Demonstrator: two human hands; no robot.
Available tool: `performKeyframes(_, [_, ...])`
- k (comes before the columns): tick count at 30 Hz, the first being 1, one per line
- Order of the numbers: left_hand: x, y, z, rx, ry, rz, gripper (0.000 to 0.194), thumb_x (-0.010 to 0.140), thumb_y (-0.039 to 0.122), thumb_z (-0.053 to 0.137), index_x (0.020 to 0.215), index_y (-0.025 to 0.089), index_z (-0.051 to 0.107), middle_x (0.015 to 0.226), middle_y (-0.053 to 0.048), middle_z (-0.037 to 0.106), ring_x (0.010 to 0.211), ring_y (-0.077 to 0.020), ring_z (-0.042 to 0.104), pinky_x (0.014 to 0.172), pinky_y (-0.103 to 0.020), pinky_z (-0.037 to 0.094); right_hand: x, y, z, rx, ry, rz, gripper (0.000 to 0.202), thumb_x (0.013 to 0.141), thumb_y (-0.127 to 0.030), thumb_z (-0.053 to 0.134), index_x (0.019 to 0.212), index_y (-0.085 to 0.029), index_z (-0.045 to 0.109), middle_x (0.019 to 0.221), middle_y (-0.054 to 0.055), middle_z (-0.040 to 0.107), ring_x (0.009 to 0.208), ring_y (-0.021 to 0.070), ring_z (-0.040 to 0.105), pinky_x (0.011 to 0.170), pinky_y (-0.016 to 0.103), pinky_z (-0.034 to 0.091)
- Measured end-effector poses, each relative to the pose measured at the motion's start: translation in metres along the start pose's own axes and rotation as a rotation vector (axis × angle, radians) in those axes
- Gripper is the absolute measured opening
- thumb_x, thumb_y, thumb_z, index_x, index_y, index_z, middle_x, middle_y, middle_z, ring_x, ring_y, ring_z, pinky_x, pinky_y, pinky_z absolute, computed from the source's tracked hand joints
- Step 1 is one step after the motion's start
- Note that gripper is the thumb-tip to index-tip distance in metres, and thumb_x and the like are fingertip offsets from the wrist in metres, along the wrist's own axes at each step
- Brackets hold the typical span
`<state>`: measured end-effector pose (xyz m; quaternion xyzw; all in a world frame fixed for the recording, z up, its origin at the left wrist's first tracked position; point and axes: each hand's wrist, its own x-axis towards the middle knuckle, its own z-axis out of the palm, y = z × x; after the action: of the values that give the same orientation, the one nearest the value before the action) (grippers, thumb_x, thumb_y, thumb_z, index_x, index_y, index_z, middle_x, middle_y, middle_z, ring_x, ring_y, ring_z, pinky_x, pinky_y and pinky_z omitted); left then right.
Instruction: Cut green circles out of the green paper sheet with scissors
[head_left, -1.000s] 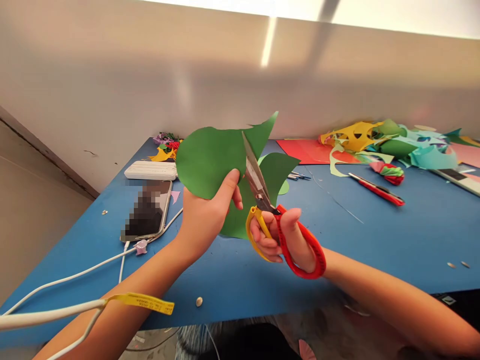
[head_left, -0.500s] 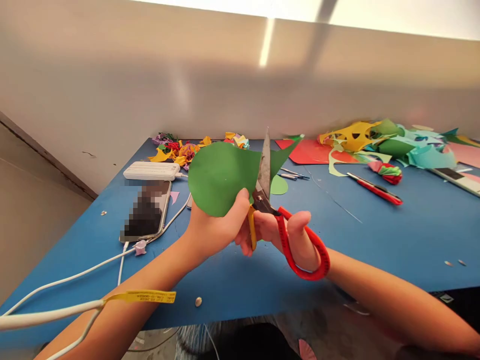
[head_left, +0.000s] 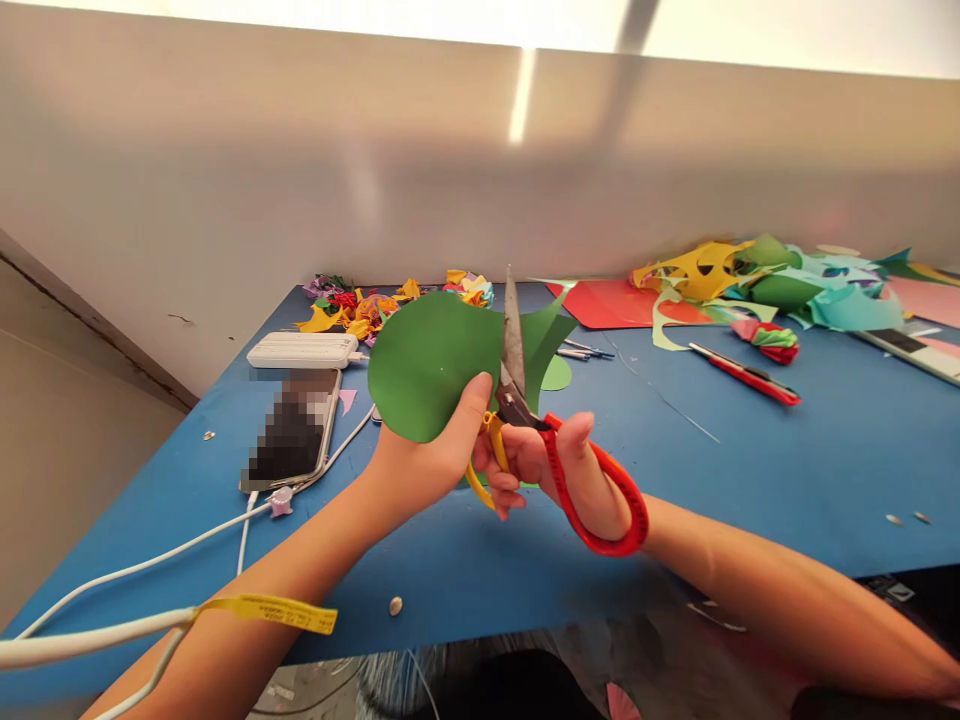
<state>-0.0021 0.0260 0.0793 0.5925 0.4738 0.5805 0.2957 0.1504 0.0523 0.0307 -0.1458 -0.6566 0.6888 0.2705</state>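
Pinched under the thumb of my left hand (head_left: 431, 460) is a piece of dark green paper (head_left: 435, 365), with a rounded edge on the left and a narrow tail of paper to the right. My right hand (head_left: 570, 470) grips a pair of scissors (head_left: 596, 490) by a red handle loop round the thumb and a yellow loop at the fingers. One blade stands upright in front of the paper, at the right of the rounded part; the other blade is hidden behind it. My hands almost touch under the paper.
On the blue table (head_left: 675, 500) lie a phone (head_left: 296, 430), a white power bank (head_left: 304, 350) and white cables. Crumpled paper pieces (head_left: 367, 312) sit at the back left. At right are red paper (head_left: 600, 303), cut scraps (head_left: 787, 285), a red utility knife (head_left: 746, 375) and a paper flower (head_left: 772, 342).
The scissors and paper have shifted slightly left and the yellow loop has swung out to the left. The strip right of the blade now bends down, its tip lower.
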Motion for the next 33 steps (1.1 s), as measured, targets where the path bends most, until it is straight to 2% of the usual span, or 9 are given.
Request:
performKeyframes(2, [0.002, 0.0, -0.002, 0.04, -0.074, 0.055, 0.043, 0.088, 0.028, 0.057, 0.047, 0.021, 0.049, 0.045, 0.002, 0.05, 0.042, -0.011, 0.047, 0.051, -0.025, 0.048, 0.0, -0.001, 0.001, 0.027, 0.009, 0.015, 0.09, 0.065, -0.092, 0.005, 0.089, -0.018, 0.048, 0.068, -0.004, 0.031, 0.053, 0.0113, 0.031, 0.056, 0.032, 0.045])
performKeyframes(4, [0.004, -0.001, -0.004, 0.062, -0.098, 0.085, 0.044, 0.09, 0.028, 0.053, 0.047, 0.022, 0.048, 0.044, 0.002, 0.049, 0.043, -0.0111, 0.046, 0.055, -0.026, 0.049, -0.001, -0.002, 0.002, 0.028, 0.027, 0.03, 0.087, 0.066, -0.092, 0.006, 0.086, -0.019, 0.046, 0.065, -0.005, 0.028, 0.051, 0.0101, 0.028, 0.052, 0.03, 0.042])
performKeyframes(9, [0.008, -0.008, -0.006, 0.009, -0.016, 0.087, 0.028, 0.082, 0.031, 0.061, 0.058, 0.023, 0.052, 0.051, 0.002, 0.051, 0.06, -0.0167, 0.056, 0.068, -0.031, 0.053, -0.002, -0.006, 0.003, 0.01, 0.068, 0.071, 0.077, 0.071, -0.092, 0.016, 0.08, -0.02, 0.042, 0.062, -0.007, 0.025, 0.047, 0.0081, 0.024, 0.044, 0.024, 0.033])
performKeyframes(13, [0.009, -0.016, -0.008, -0.1, 0.041, 0.016, 0.02, 0.077, 0.03, 0.066, 0.065, 0.022, 0.052, 0.054, 0.004, 0.048, 0.058, -0.0148, 0.053, 0.058, -0.029, 0.048, -0.003, -0.003, 0.002, 0.042, 0.078, 0.099, 0.075, 0.069, -0.092, 0.022, 0.078, -0.02, 0.042, 0.059, -0.009, 0.024, 0.044, 0.0064, 0.022, 0.041, 0.022, 0.029])
performKeyframes(17, [0.009, -0.021, -0.01, -0.198, 0.014, -0.028, 0.023, 0.079, 0.027, 0.063, 0.061, 0.02, 0.05, 0.054, 0.005, 0.046, 0.049, -0.0094, 0.041, 0.048, -0.025, 0.038, -0.004, 0.0, 0.001, 0.068, 0.114, 0.104, 0.071, 0.071, -0.09, 0.03, 0.075, -0.02, 0.043, 0.055, -0.01, 0.023, 0.041, 0.0047, 0.019, 0.036, 0.019, 0.025])
performKeyframes(20, [0.01, -0.019, -0.012, -0.236, -0.024, -0.024, 0.029, 0.081, 0.024, 0.059, 0.056, 0.019, 0.045, 0.051, 0.005, 0.042, 0.046, -0.0081, 0.038, 0.046, -0.024, 0.034, -0.004, -0.001, -0.001, 0.042, 0.151, 0.121, 0.069, 0.072, -0.088, 0.036, 0.07, -0.02, 0.041, 0.052, -0.011, 0.023, 0.039, 0.0038, 0.018, 0.033, 0.017, 0.023])
performKeyframes(24, [0.011, -0.014, -0.013, -0.276, 0.031, -0.033, 0.025, 0.077, 0.021, 0.058, 0.057, 0.02, 0.043, 0.049, 0.006, 0.038, 0.045, -0.0077, 0.036, 0.043, -0.023, 0.031, -0.004, -0.006, -0.003, -0.009, 0.2, 0.152, 0.066, 0.074, -0.085, 0.04, 0.067, -0.02, 0.04, 0.049, -0.011, 0.024, 0.037, 0.0032, 0.019, 0.033, 0.017, 0.021])
performKeyframes(30, [0.015, -0.011, -0.011, -0.263, 0.1, -0.082, 0.037, 0.075, 0.027, 0.06, 0.049, 0.02, 0.034, 0.047, 0.006, 0.033, 0.044, -0.0069, 0.034, 0.043, -0.022, 0.032, -0.005, -0.006, -0.002, -0.033, 0.199, 0.174, 0.065, 0.074, -0.084, 0.045, 0.065, -0.02, 0.038, 0.049, -0.01, 0.027, 0.037, 0.003, 0.022, 0.033, 0.017, 0.021])
performKeyframes(33, [0.017, -0.012, -0.012, -0.307, 0.133, -0.08, 0.038, 0.073, 0.028, 0.062, 0.052, 0.02, 0.031, 0.048, 0.006, 0.03, 0.044, -0.0067, 0.034, 0.043, -0.022, 0.031, -0.002, -0.005, -0.002, 0.016, 0.25, 0.153, 0.067, 0.072, -0.086, 0.043, 0.064, -0.02, 0.039, 0.049, -0.01, 0.025, 0.037, 0.003, 0.019, 0.032, 0.017, 0.02])
